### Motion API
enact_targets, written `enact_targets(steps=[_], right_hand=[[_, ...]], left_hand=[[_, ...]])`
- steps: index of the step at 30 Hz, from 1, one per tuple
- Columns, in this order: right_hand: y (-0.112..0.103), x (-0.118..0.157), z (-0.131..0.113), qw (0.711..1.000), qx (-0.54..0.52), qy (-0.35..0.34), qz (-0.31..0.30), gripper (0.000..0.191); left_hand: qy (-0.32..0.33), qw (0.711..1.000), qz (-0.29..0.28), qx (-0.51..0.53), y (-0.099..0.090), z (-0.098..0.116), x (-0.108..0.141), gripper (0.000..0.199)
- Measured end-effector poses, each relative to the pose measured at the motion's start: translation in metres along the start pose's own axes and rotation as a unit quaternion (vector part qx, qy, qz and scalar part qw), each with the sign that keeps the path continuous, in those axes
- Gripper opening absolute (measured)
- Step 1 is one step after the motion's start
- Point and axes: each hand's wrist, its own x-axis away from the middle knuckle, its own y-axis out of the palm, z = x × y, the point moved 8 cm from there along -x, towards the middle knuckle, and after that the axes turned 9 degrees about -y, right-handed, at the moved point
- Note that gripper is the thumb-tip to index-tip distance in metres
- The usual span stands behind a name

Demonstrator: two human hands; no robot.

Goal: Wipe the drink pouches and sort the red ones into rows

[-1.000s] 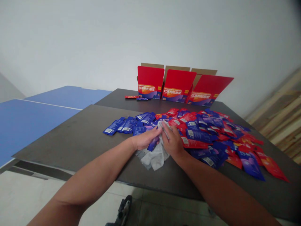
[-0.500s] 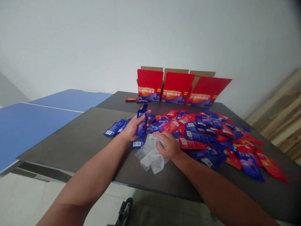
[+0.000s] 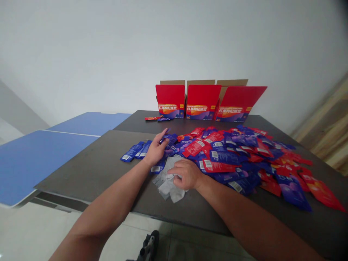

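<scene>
My left hand (image 3: 156, 149) is at the left end of a pouch pile, its thumb and fingers around a blue pouch (image 3: 164, 137) seen nearly edge-on and mostly hidden. My right hand (image 3: 186, 174) has its fingers curled on a crumpled grey cloth (image 3: 167, 181), which lies on the dark table near its front edge. Beneath my left wrist, another blue pouch (image 3: 157, 169) shows a barcode. A few blue pouches (image 3: 132, 152) lie flat to the left of that hand.
A large heap of red and blue pouches (image 3: 225, 157) spreads over the right side of the dark table (image 3: 89, 170). Three open red cartons (image 3: 203, 101) stand in a row at the back. Beside them lie small red and blue sachets (image 3: 152, 118). A blue table (image 3: 54, 156) adjoins on the left.
My left hand has turned and lowered, so the upright blue pouch is now mostly hidden. The right hand has shifted slightly left and down on the cloth. The view has tilted a little.
</scene>
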Motion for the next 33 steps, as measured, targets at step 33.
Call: enact_targets(steps=[33], right_hand=[[0.000, 0.004, 0.004, 0.998, -0.018, 0.054, -0.005, 0.033]], left_hand=[[-0.234, 0.914, -0.001, -0.331, -0.049, -0.121, -0.152, 0.034]])
